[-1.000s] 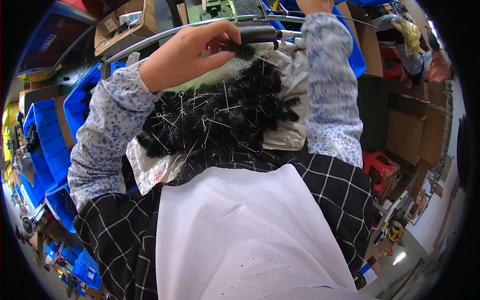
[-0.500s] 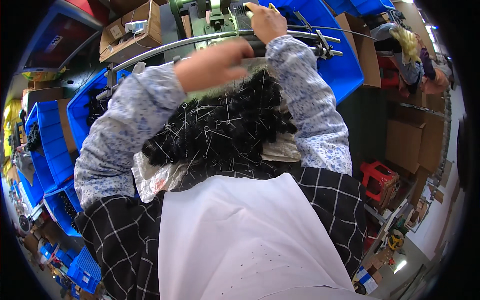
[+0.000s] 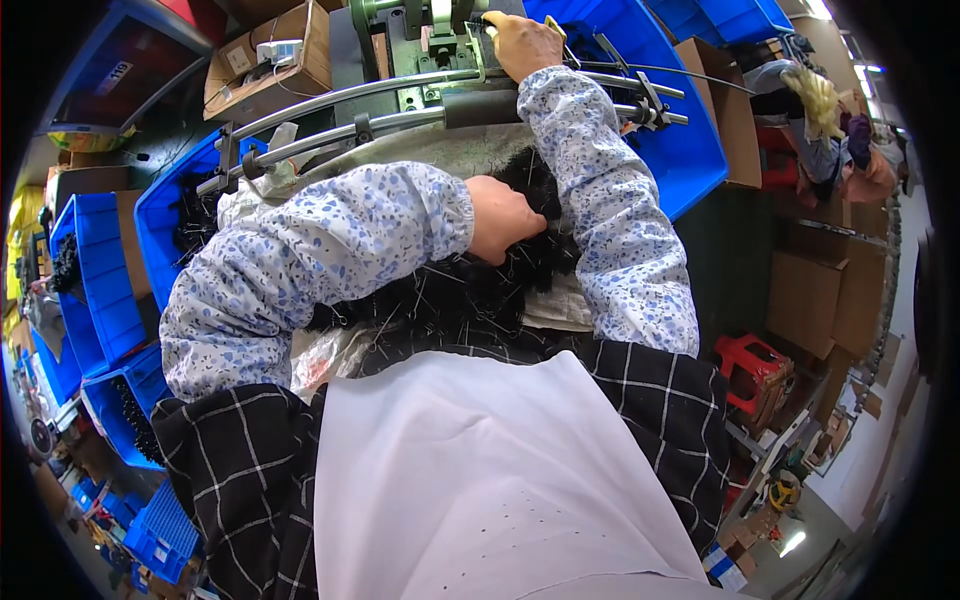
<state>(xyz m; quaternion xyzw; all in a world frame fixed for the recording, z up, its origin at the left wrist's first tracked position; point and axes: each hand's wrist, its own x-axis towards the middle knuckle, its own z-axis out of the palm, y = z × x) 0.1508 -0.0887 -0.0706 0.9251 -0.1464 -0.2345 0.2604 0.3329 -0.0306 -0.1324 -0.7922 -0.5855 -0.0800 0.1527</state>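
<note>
The left hand (image 3: 505,218) is half closed, fingertips down on the pile of black wire brushes (image 3: 400,297); whether one is gripped cannot be determined. The pile covers the pale cloth (image 3: 450,148) from mid-width to its near edge. Beyond the far edge, the right hand (image 3: 527,47), fingers bent, contents indeterminable, is positioned at the green machine (image 3: 412,98).

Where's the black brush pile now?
In the head view, the black brush pile lies mid-picture under the left hand, left of the right sleeve.
</note>
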